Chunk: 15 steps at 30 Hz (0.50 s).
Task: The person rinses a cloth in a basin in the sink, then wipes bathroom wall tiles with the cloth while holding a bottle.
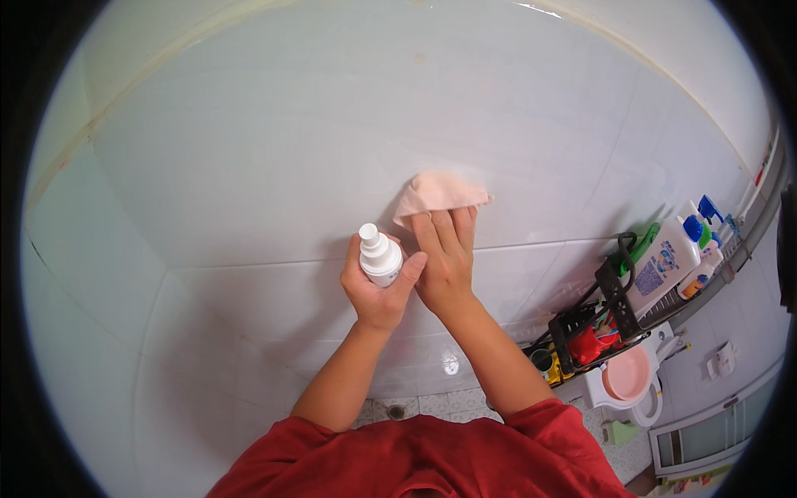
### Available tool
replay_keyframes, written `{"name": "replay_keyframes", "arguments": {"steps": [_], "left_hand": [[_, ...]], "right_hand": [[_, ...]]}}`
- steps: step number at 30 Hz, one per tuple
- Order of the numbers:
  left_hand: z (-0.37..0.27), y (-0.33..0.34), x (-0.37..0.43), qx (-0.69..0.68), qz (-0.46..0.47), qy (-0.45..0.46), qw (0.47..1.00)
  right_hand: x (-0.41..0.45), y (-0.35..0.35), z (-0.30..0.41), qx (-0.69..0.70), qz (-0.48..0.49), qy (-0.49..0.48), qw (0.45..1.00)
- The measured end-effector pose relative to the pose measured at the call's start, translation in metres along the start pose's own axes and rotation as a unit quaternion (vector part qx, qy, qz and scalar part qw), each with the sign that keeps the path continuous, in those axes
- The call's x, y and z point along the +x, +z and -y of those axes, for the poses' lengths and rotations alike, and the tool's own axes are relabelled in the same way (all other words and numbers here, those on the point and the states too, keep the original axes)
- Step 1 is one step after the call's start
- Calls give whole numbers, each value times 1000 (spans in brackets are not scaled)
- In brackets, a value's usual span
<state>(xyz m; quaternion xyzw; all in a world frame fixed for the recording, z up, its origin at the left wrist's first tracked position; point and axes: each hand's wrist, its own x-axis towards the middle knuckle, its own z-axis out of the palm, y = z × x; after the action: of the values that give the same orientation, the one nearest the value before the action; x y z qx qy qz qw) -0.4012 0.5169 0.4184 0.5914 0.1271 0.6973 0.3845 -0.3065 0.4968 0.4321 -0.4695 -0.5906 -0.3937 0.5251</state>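
My left hand [381,292] is wrapped around a white pump-top bottle [381,256], whose cap points up towards me. Just to its right, my right hand [446,267] presses a pale pink cloth [441,190] against the tiled wall [311,174]. Three fingertips disappear under the cloth's lower edge. The cloth lies above a horizontal tile joint, partly bunched. The two hands are close together, with the left thumb near the right wrist.
On the right, a black rack [613,299] holds several cleaning bottles, including a white bottle with a blue cap [666,264]. Below it are a red container [585,345], a pink basin [627,372] and a green stool [619,431]. A floor drain [396,411] shows beneath my arms.
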Motion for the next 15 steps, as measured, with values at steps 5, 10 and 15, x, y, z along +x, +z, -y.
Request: {"name": "replay_keyframes", "arguments": {"steps": [5, 10, 15], "left_hand": [[-3, -1, 0, 18, 29, -10, 999], [-2, -5, -1, 15, 18, -32, 999], [-3, -3, 1, -7, -17, 0, 1000]], "right_hand": [[-10, -2, -9, 33, 1, 2, 999], [19, 0, -22, 8, -67, 26, 997], [24, 6, -15, -14, -36, -1, 999]]}}
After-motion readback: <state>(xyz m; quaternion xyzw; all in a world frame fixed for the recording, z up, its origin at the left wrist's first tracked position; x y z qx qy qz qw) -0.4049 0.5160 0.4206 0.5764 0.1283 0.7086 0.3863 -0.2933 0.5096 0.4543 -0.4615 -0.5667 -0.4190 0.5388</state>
